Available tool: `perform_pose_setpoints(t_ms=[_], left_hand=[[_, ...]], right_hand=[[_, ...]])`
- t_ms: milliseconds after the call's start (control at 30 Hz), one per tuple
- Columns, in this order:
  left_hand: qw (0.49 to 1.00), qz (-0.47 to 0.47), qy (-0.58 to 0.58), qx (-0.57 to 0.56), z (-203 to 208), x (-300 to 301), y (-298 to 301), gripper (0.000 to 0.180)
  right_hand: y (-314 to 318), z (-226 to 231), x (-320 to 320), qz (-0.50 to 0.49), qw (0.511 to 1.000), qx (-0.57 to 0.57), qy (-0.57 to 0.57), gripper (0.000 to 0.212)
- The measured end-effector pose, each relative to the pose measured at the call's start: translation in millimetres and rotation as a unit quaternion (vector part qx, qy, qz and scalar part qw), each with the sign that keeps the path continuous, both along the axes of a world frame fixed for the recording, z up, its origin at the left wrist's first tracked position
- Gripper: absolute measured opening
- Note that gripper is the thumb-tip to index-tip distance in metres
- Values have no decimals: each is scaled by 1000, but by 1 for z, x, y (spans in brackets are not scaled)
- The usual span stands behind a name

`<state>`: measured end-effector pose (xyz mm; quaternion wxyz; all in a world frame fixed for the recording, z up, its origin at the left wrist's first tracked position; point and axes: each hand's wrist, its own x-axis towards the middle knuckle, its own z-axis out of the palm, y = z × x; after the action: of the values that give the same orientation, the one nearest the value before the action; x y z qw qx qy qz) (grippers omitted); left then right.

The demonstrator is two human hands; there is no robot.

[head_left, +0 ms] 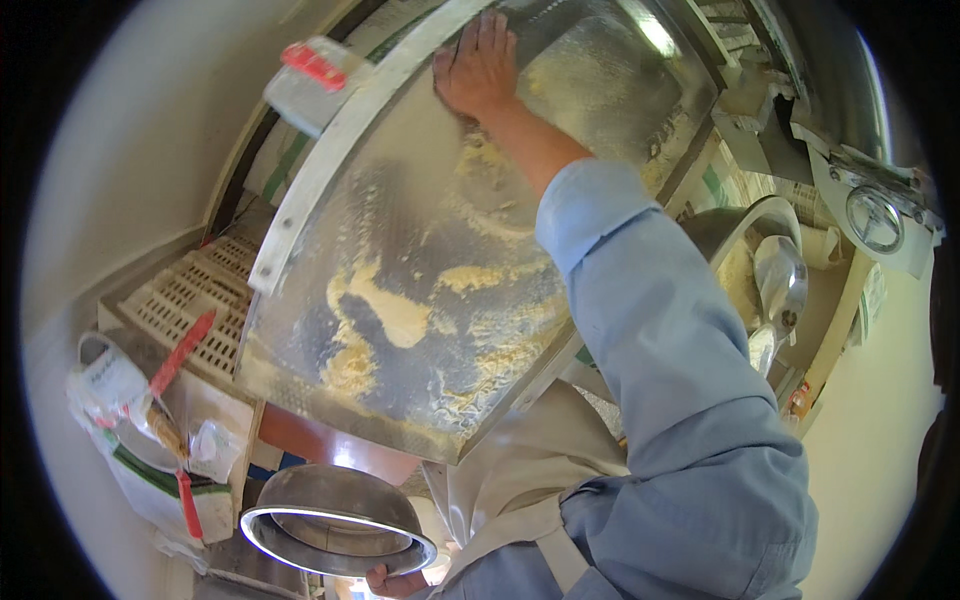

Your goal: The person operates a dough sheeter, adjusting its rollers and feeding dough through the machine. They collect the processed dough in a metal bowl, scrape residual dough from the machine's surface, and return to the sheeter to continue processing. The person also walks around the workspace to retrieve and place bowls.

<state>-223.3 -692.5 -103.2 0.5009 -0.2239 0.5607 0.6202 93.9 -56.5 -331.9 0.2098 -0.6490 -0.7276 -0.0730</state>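
My right hand, its arm in a rolled blue sleeve, reaches across a metal work surface and lies flat near the far edge. Its fingers are stretched out, and I see nothing in it. Pale yellow powder lies on the metal in patches and smears, thickest at the near side. Low in the view, my left hand grips the rim of a round metal bowl. The bowl is tilted on its side below the near edge of the surface. Most of that hand is hidden.
Right of the surface, a second metal bowl holds pale powder and a metal scoop. On the left are a slatted plastic crate, a red-handled tool and a white bag. A whitish block with red sits by the far-left rim.
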Motion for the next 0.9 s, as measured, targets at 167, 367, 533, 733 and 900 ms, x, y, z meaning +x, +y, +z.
perform_pose_setpoints(t_ms=[167, 367, 533, 733, 900], left_hand=[[991, -78, -103, -37, -15, -10, 29, 60], [994, -74, 17, -81, 4, 20, 92, 55], [964, -118, 179, -154, 13, 28, 90, 52], [512, -432, 738, -79, -6, 30, 58, 51], [979, -39, 168, -112, 7, 35, 44, 56]], right_hand=[[73, -24, 99, -138, 990, -15, -38, 51], [93, -14, 303, -238, 952, -132, 142, 53], [65, -2, 381, -311, 925, -167, 140, 58], [18, 10, 376, -394, 879, -204, 175, 65], [-34, 16, 319, -470, 834, -220, 188, 70]])
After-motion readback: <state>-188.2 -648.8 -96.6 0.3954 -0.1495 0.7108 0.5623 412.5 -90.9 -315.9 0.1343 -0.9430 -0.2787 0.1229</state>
